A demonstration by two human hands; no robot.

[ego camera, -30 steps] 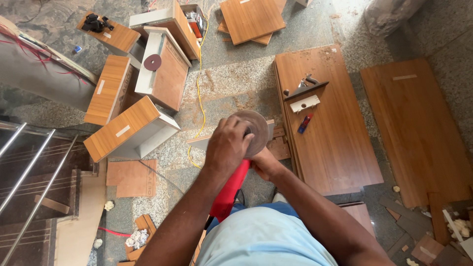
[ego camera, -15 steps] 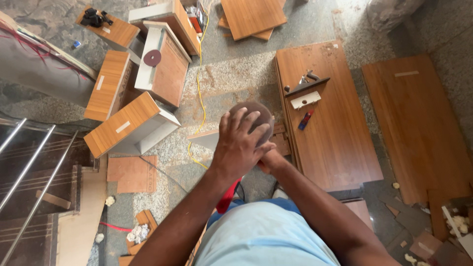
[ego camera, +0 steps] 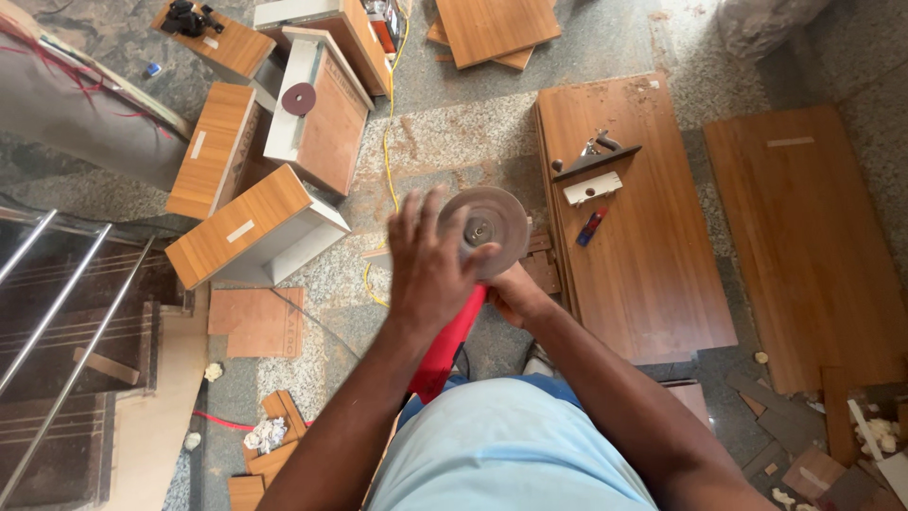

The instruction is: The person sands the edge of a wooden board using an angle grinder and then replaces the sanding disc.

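**Two hands on the disc end of a red angle grinder**

We see the left hand (ego camera: 430, 270) spread over the grey sanding disc (ego camera: 484, 227), fingers apart and pressing its face, seemingly to steady it. The right hand (ego camera: 511, 295), just beneath the disc, is closed around the head of the red angle grinder (ego camera: 445, 345), whose body slants back toward the torso. We judge this two-handed hold suits work on the disc itself. Right of the grip lies a long wood-laminate panel (ego camera: 634, 246) bearing a clamp (ego camera: 596, 156) and small tools; left of it stand open drawer boxes (ego camera: 251, 232). A yellow cord (ego camera: 388, 123) trails beyond over the speckled stone floor (ego camera: 454, 132), strewn with offcuts.
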